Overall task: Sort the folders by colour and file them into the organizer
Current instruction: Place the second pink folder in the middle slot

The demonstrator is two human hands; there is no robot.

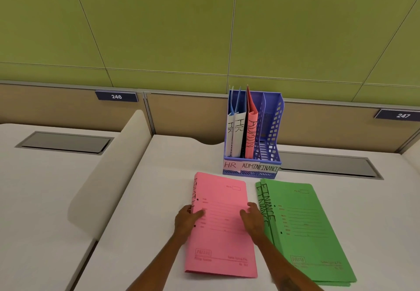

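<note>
Folder [221, 224], pink with black lettering down its spine, lies flat at lower centre; left hand [187, 219] grips its left edge, right hand [252, 219] its right edge.

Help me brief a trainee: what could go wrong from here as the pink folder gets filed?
1. The pink folder lies close beside the green folders; lifting it may drag the top green one askew.
2. In the organizer, a filed pink folder already stands in the ADMIN slot; the new one could snag on it or slip into the FINANCE slot.
</note>
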